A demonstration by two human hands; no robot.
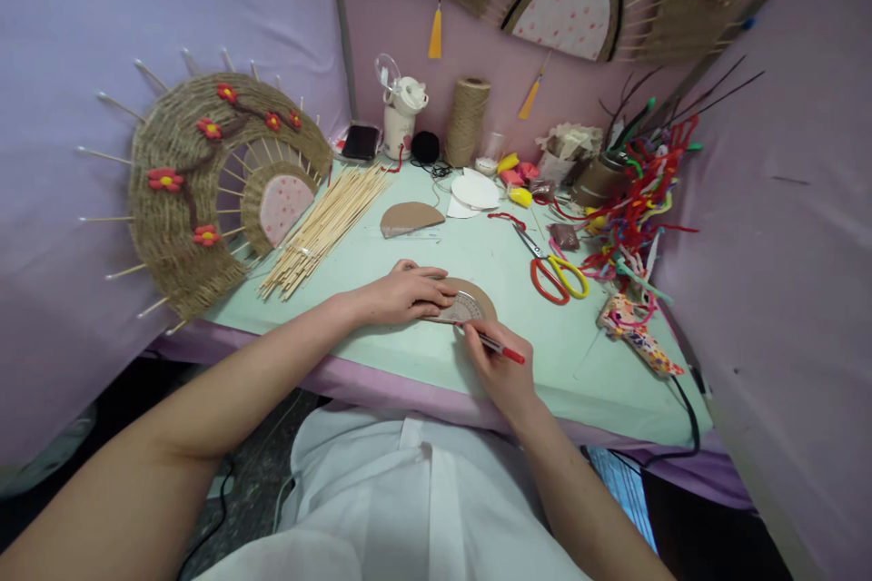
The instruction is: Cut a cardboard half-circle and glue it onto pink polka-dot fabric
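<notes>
Lilac cloth walls [204,0] stand around a pale green desk [358,265]. Near the front edge a clear protractor [469,305] lies on a brown cardboard half-disc [485,294]. On the protractor's left part the left hand [407,294] presses flat, grasping nothing; at its straight edge the right hand [502,372] pinches a red-ended pen [502,349]. Beyond the protractor lies a second half-disc [411,218]; left of it, thin wooden sticks [323,231]; to its right, scissors [545,260].
</notes>
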